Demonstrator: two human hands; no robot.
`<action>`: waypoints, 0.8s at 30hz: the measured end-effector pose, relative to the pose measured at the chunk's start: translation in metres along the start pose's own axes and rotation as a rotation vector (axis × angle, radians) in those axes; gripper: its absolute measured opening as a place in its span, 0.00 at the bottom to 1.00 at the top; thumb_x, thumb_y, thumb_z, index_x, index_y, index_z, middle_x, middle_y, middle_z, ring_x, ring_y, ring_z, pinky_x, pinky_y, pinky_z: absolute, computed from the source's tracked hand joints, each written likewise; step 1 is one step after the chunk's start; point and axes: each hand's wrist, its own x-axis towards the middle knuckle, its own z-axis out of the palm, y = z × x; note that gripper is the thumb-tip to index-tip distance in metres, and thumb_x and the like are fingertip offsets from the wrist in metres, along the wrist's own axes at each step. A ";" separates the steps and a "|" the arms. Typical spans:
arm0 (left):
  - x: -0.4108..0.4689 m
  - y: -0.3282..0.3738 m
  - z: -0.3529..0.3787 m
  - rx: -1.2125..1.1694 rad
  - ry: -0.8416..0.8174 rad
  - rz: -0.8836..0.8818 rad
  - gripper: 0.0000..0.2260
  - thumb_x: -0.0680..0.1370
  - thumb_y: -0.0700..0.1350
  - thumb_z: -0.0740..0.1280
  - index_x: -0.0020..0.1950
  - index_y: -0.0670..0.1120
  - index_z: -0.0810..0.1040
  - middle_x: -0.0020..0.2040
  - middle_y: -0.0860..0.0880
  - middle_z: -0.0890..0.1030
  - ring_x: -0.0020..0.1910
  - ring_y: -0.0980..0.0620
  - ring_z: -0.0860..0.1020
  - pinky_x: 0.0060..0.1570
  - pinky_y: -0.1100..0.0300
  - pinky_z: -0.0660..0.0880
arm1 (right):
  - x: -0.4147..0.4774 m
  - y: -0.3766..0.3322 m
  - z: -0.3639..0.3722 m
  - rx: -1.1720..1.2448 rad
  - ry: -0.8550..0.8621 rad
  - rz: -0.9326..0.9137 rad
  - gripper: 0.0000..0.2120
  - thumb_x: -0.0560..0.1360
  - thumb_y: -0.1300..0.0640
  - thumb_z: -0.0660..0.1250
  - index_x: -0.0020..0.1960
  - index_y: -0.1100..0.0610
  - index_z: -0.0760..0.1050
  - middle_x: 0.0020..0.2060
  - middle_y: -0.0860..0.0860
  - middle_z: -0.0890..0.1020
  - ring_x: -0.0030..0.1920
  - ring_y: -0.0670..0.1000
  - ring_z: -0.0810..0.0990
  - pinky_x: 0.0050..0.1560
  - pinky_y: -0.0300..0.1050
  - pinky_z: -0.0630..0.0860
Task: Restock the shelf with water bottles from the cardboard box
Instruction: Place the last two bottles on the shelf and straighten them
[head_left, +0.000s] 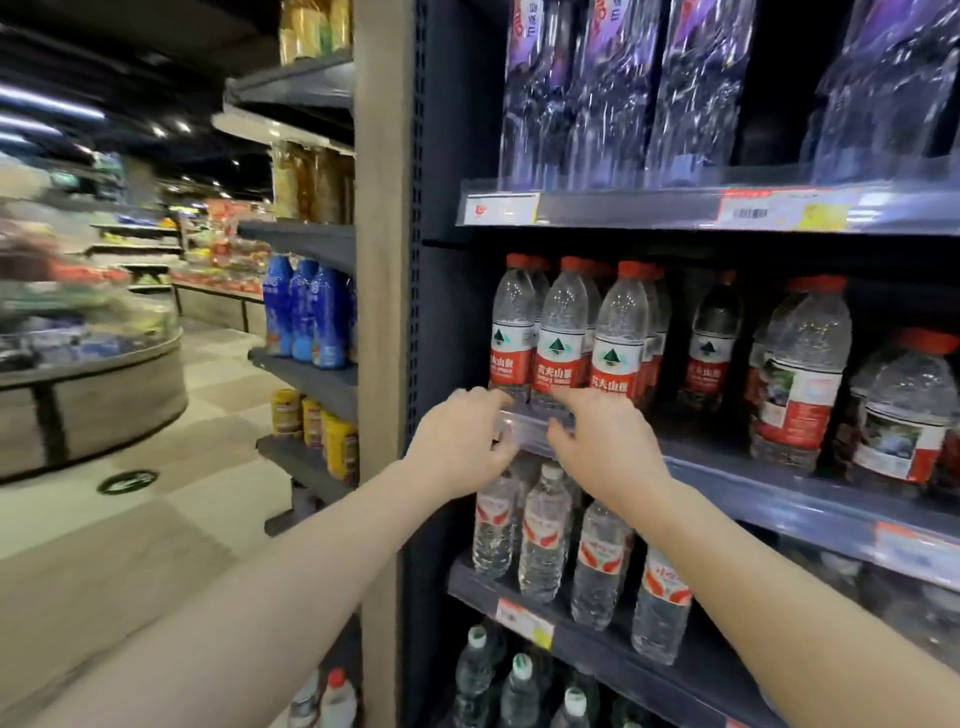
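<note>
Red-capped clear plastic water bottles (558, 332) stand in rows at the left front edge of the dark metal shelf (779, 488). Left hand (462, 441): fingers curled at that edge, cannot tell if gripping. Right hand (602, 441): fingers spread, tips at the bottle bases.

Dark shelf (779, 499), red-capped water bottles (563, 332) standing in rows

A person's left hand (460, 441) and right hand (605, 449) are bare. The left forearm (270, 587) and right forearm (779, 597) are uncovered along all their visible length.
</note>
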 end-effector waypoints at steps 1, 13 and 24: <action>0.003 -0.007 0.002 -0.013 0.021 -0.036 0.22 0.80 0.54 0.63 0.73 0.49 0.73 0.62 0.49 0.79 0.60 0.47 0.77 0.57 0.51 0.77 | 0.011 -0.003 0.005 0.030 -0.008 -0.029 0.20 0.78 0.53 0.64 0.70 0.50 0.76 0.62 0.51 0.83 0.61 0.57 0.80 0.58 0.53 0.79; 0.053 -0.016 -0.137 0.075 -0.073 -0.051 0.21 0.80 0.53 0.63 0.71 0.47 0.76 0.61 0.49 0.80 0.58 0.47 0.79 0.52 0.55 0.76 | 0.076 -0.043 -0.084 -0.033 -0.221 0.123 0.22 0.78 0.56 0.62 0.71 0.48 0.75 0.60 0.48 0.83 0.58 0.54 0.81 0.48 0.46 0.76; 0.140 0.095 -0.482 0.237 -0.064 0.049 0.22 0.78 0.55 0.61 0.66 0.44 0.78 0.55 0.44 0.81 0.51 0.41 0.80 0.50 0.47 0.79 | 0.134 -0.221 -0.433 -0.117 -0.275 0.156 0.12 0.78 0.58 0.60 0.59 0.54 0.76 0.58 0.54 0.81 0.59 0.60 0.78 0.52 0.50 0.74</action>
